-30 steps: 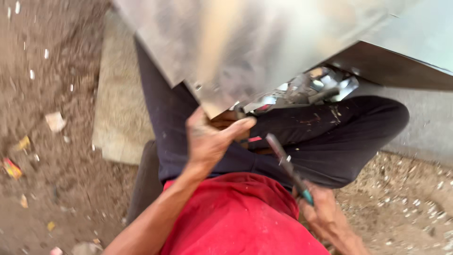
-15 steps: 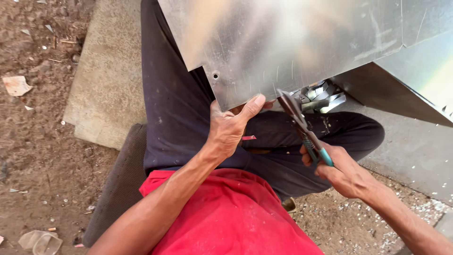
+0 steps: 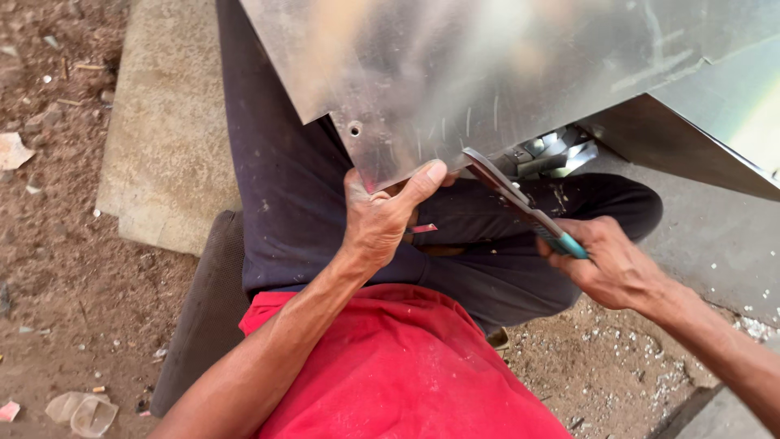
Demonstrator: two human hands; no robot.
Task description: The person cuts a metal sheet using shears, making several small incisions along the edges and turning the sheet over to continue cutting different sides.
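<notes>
Metal sheet over lap, snips at edge, concrete slab nearby

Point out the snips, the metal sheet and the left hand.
snips (image 3: 520, 203), head view, on the blades.
metal sheet (image 3: 487, 73), head view, on its flat face.
left hand (image 3: 378, 223), head view, on its back.

An outdoor metalworking spot: bare dirt ground (littered with scraps), concrete slab, sheet metal.

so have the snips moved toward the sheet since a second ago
Yes. The snips came up from beside the thigh to the lower edge of the metal sheet, blades now at it, right of the left hand.
</notes>
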